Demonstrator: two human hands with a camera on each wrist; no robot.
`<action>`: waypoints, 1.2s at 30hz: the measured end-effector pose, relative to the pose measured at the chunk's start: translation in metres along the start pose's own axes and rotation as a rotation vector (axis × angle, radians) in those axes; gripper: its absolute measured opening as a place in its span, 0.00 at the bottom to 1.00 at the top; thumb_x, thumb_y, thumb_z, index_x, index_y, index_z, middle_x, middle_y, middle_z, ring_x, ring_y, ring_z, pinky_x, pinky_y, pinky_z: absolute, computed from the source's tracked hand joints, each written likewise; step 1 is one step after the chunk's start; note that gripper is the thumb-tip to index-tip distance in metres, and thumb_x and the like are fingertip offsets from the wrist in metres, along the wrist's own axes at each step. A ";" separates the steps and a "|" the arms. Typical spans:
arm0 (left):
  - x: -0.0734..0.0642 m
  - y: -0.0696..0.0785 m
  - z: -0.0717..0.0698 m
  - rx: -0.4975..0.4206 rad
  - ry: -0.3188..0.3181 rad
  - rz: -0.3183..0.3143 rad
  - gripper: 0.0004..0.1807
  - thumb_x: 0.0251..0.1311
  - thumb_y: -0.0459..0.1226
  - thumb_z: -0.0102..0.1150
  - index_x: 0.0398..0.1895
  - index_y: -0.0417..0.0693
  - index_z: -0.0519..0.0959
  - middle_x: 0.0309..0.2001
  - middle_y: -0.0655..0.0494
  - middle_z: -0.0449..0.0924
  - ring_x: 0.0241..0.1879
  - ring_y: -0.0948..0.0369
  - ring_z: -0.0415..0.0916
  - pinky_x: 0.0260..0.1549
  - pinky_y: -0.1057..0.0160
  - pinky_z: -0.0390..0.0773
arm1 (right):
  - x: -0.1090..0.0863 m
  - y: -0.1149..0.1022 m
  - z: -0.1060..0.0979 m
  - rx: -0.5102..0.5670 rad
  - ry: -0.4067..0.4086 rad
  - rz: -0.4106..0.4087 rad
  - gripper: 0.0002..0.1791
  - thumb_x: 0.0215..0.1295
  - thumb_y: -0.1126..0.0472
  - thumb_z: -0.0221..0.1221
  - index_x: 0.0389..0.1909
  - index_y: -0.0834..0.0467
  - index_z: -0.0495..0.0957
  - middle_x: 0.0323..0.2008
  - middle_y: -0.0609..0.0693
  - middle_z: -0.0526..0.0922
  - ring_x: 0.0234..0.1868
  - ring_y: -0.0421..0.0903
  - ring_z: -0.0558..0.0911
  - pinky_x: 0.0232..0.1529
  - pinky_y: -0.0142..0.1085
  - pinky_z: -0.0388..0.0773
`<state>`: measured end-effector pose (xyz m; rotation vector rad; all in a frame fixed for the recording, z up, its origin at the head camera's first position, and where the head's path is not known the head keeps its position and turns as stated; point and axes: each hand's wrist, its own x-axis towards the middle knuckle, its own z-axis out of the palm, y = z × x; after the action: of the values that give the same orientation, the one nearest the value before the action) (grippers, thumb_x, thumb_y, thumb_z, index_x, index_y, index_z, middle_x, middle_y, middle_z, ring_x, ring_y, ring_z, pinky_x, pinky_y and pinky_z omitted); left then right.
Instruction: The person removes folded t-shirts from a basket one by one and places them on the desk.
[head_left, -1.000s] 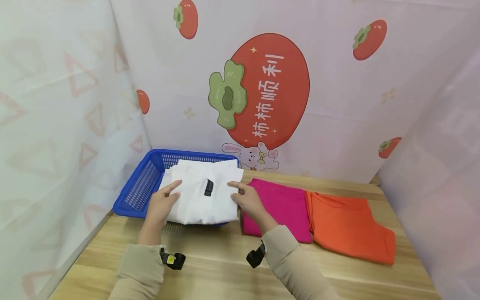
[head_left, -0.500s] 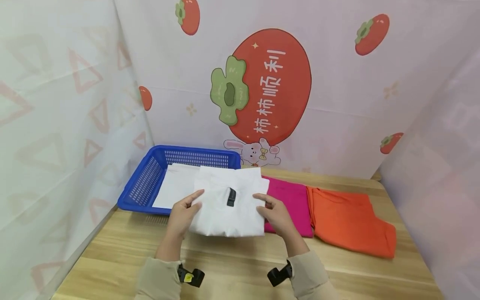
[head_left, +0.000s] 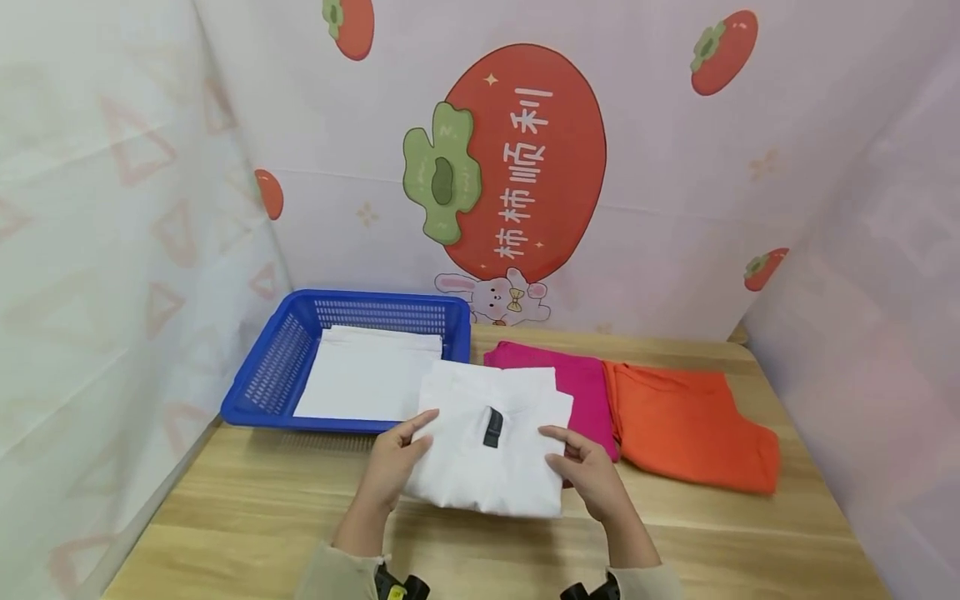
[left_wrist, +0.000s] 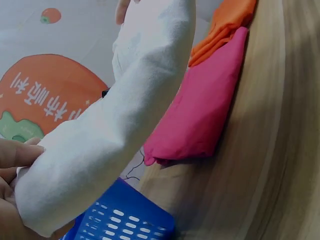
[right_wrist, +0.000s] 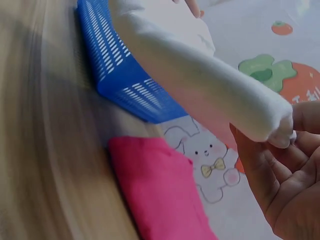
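Note:
A folded white garment point(head_left: 465, 467) with a small black tag point(head_left: 492, 427) on its top is held above the table by both hands. My left hand point(head_left: 393, 462) pinches its left edge, thumb on top and fingers beneath. On the opposite edge my right hand point(head_left: 588, 471) grips the cloth the same way; the right wrist view shows the thumb and fingers point(right_wrist: 255, 170) around the corner. Both wrist views show the garment's rounded front fold point(left_wrist: 105, 145) raised off the wood. Behind and left, a blue plastic basket point(head_left: 258, 367) contains another flat white folded cloth point(head_left: 367, 375).
Right of the basket lies a folded magenta garment point(head_left: 585, 387), partly hidden behind the held one. An orange folded garment point(head_left: 690, 425) adjoins it on the right. The wooden table point(head_left: 247, 508) meets printed cloth walls point(head_left: 660, 250) at the back and sides.
Both hands have carried the white garment from over the basket rightward and toward the person. The flat white cloth inside the basket has come into view.

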<state>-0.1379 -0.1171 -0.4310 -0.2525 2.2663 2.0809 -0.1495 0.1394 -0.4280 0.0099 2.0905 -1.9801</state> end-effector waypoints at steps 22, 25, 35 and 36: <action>-0.013 -0.040 0.029 0.043 -0.334 0.035 0.18 0.52 0.34 0.55 0.48 0.38 0.74 0.44 0.47 0.74 0.38 0.62 0.66 0.34 0.68 0.70 | -0.043 0.051 -0.046 0.004 -0.015 0.091 0.23 0.50 0.71 0.57 0.49 0.73 0.67 0.17 0.45 0.63 0.19 0.36 0.68 0.22 0.29 0.71; -0.013 -0.042 0.031 0.063 -0.348 0.029 0.18 0.53 0.34 0.55 0.48 0.37 0.74 0.42 0.47 0.74 0.38 0.62 0.66 0.34 0.68 0.69 | -0.043 0.053 -0.048 -0.012 -0.052 0.073 0.23 0.51 0.70 0.56 0.49 0.74 0.66 0.16 0.44 0.58 0.18 0.35 0.65 0.21 0.29 0.69; -0.015 -0.055 0.036 0.053 -0.401 -0.043 0.17 0.52 0.28 0.53 0.47 0.33 0.73 0.33 0.45 0.75 0.31 0.62 0.68 0.29 0.68 0.70 | -0.046 0.063 -0.059 -0.015 -0.148 0.072 0.23 0.52 0.70 0.56 0.49 0.76 0.64 0.15 0.42 0.54 0.16 0.34 0.61 0.21 0.28 0.68; -0.016 -0.056 0.036 0.053 -0.411 -0.051 0.18 0.52 0.29 0.54 0.47 0.33 0.73 0.30 0.48 0.74 0.27 0.63 0.66 0.27 0.69 0.70 | -0.047 0.064 -0.061 -0.009 -0.159 0.075 0.23 0.52 0.70 0.56 0.49 0.76 0.64 0.15 0.42 0.56 0.17 0.35 0.64 0.22 0.29 0.70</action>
<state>-0.1163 -0.0840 -0.4871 0.1108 2.0399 1.8376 -0.1034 0.2120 -0.4799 -0.0670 1.9700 -1.8633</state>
